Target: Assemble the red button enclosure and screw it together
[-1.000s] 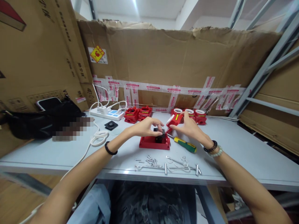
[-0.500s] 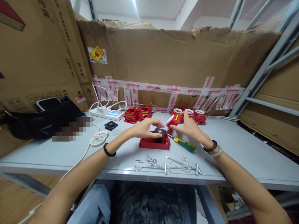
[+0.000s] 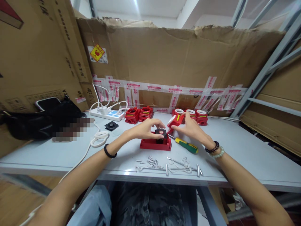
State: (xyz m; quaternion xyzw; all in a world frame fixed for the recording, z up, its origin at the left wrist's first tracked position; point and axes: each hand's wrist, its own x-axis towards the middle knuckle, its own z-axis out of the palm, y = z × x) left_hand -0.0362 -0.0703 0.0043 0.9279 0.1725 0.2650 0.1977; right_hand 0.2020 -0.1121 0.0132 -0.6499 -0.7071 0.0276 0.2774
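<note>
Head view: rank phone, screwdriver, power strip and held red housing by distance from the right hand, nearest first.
From the right hand:
1. Red housing: in its grip.
2. Screwdriver: just below the hand in the picture, toward the person.
3. Power strip: left, toward the back.
4. Phone: far left, by the black bag.

Lower pt of black module [image 3: 161,133] hidden inside red base [image 3: 152,145]; screwdriver [image 3: 187,146] tip hidden at base's R end; R hand [image 3: 193,128] covers pt of tilted red housing [image 3: 176,122] up-R of base, also some of mid white-ringed housing [image 3: 193,117] behind; txt on yellow labels [image 3: 178,118] too sm; far L of base, pixelated patch [image 3: 72,129] masks smth; forearms [image 3: 75,180] cut by bottom edge
</note>
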